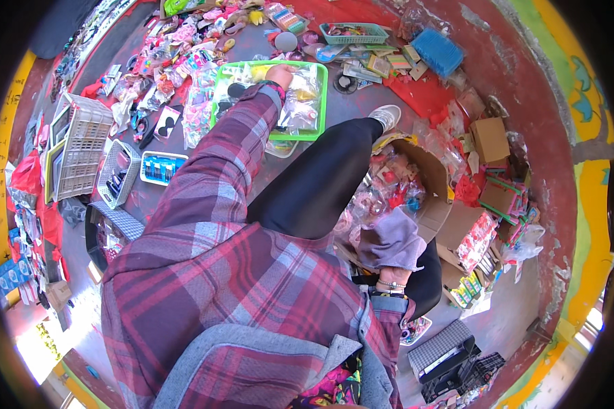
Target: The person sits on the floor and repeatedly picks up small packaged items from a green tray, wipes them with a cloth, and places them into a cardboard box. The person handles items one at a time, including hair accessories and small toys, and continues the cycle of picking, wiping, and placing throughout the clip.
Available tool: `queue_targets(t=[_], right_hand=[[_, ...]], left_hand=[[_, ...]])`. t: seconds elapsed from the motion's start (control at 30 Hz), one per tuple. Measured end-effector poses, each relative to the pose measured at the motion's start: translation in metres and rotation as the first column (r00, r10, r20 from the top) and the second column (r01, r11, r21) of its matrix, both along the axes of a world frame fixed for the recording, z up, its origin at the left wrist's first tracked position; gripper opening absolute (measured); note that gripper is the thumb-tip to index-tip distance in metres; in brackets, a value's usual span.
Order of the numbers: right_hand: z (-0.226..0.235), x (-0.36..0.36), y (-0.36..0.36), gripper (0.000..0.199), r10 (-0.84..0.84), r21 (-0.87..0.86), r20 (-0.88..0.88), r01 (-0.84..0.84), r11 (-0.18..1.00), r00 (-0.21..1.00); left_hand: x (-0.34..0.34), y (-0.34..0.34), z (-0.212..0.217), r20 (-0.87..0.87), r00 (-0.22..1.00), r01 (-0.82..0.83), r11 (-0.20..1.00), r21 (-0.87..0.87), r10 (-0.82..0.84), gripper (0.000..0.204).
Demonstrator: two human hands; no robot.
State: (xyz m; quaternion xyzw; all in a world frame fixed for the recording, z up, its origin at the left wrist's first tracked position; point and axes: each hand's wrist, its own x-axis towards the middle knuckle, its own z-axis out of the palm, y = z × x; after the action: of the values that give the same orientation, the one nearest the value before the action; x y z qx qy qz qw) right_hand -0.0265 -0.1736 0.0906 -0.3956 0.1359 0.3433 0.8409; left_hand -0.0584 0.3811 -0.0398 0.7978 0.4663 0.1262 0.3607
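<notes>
So the left hand (280, 73) was stretched way out over the green tray (320, 102), fingers curled down onto a clear plastic packet (300, 102) in it, though I couldn't tell whether they'd actually closed on anything. The right hand (391, 247) was tucked close to the body with a greyish-purple cloth (392, 238) covering it, so no clue how those fingers sat. Progress-wise, I'd say the sorting looked maybe partway: the tray already held a bunch of bagged bits, but the open cardboard box (426, 184) by the knee was loaded with pink and red trinkets, and loose packets (177, 61) lay scattered all over the ground left of the tray. A white basket (82, 146) sat off to the left.
</notes>
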Motion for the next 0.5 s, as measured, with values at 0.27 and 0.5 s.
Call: queue_targets(t=[0.27,0.5], right_hand=[[0.005,0.002,-0.005,0.046,-0.002,0.045,0.002,0.002,0.999,1.000],[0.021,0.053,-0.042,0.045,-0.027,0.551,0.208,-0.094,0.829,0.978]], left_hand=[[-0.003,-0.043,0.051,0.183,0.983,-0.068,0.894,0.443,-0.016,0.018],[0.022,-0.114,0.158,0.371,0.820,0.142,0.783,0.605,-0.436,0.018]])
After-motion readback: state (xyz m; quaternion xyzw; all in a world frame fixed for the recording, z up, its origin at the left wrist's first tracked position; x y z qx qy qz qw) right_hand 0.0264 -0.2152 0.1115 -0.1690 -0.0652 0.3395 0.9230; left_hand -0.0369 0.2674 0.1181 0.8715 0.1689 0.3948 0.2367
